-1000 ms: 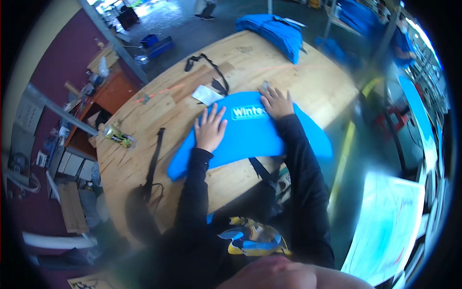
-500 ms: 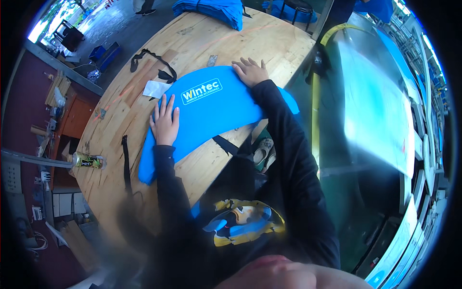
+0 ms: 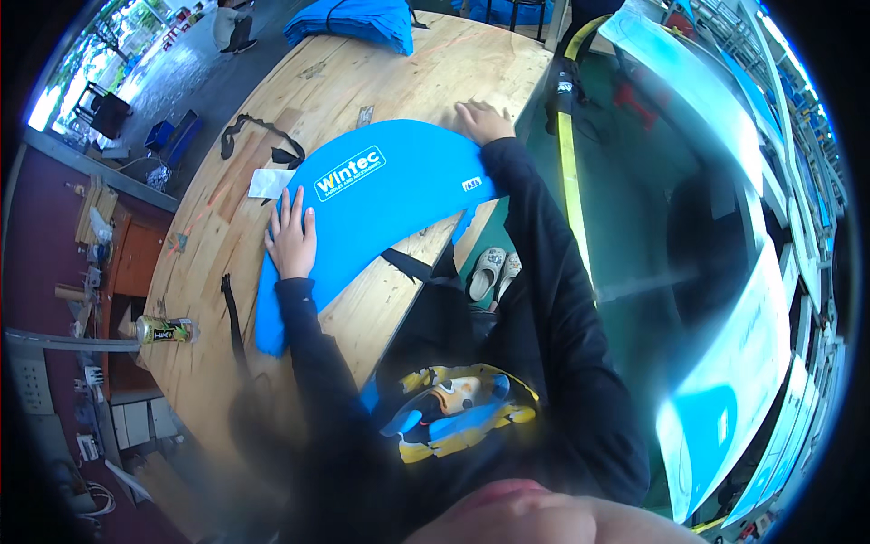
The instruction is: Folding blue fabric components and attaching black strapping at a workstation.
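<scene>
A blue crescent-shaped fabric cover (image 3: 390, 177) with white printing lies spread on the wooden table (image 3: 426, 82). My left hand (image 3: 293, 243) rests flat on its left part, fingers extended and holding nothing. Past the cover's upper right edge, my right hand (image 3: 485, 121) is over the bare wood with its fingers apart. My right sleeve touches or overlaps the cover's right end, where a small white label (image 3: 471, 184) shows. A white slip (image 3: 270, 183) pokes out at the upper left edge. Below the cover's inner curve, a black strap (image 3: 406, 264) sticks out.
A stack of folded blue fabric (image 3: 349, 25) sits at the table's far edge. More black straps (image 3: 263, 136) lie at the far left, and a drink can (image 3: 166, 330) stands or lies at the left edge. A yellow-edged frame (image 3: 569, 172) and pale panels (image 3: 743, 363) are on the right.
My right hand has moved right, off the cover and onto the table side. The cover's right end now shows its small label. The whole view has shifted; my left hand stays on the cover.
</scene>
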{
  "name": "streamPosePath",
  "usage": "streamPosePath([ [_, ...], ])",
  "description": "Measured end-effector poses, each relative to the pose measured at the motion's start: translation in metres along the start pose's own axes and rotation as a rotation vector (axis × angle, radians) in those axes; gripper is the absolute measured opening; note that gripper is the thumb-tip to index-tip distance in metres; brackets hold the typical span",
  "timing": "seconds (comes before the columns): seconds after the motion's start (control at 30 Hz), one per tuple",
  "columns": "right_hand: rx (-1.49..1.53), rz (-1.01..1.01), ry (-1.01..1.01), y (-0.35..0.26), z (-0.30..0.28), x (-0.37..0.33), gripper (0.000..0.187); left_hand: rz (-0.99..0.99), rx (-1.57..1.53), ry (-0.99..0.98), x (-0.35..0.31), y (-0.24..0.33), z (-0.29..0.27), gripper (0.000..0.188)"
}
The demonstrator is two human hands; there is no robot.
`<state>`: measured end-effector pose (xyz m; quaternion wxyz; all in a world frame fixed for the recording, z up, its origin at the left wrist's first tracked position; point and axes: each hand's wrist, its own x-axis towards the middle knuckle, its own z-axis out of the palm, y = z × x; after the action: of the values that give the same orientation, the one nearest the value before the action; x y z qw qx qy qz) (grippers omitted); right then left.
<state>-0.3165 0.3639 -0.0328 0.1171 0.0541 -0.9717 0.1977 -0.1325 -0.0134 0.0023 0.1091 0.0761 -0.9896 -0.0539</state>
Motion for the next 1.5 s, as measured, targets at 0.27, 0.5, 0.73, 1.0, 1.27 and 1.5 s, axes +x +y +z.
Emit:
streamPosePath([
  [0.27, -0.004, -0.052, 0.561, 0.053, -0.098, -0.139, 0.027, -0.029, 0.046, -0.056, -0.002, 0.005, -0.01, 0.052],
  [0.5, -0.281, 0.302, 0.667, 0.08, -0.192, -0.339, 0.019, 0.577, -0.35, 0.258, -0.015, 0.172, -0.038, 0.049],
  [0.73, -0.624, 0.88, 0.679, 0.153, -0.246, -0.521, 0.026, 1.197, -0.935, -0.178, -0.063, 0.43, 0.02, 0.03],
  [1.0, -0.906, 1.659, 0.309, 0.166, -0.261, -0.625, 0.035, 1.34, -0.757, -0.085, -0.094, 0.561, 0.083, 0.028],
  [1.27, -0.839, 1.566, 0.447, 0.181, -0.259, -0.627, 0.02, 1.131, -0.684, -0.089, -0.095, 0.58, 0.083, 0.014],
  [1.5, -0.994, 1.403, 0.565, 0.186, -0.259, -0.606, 0.011, 1.189, -0.903, -0.228, -0.104, 0.572, 0.068, 0.017],
])
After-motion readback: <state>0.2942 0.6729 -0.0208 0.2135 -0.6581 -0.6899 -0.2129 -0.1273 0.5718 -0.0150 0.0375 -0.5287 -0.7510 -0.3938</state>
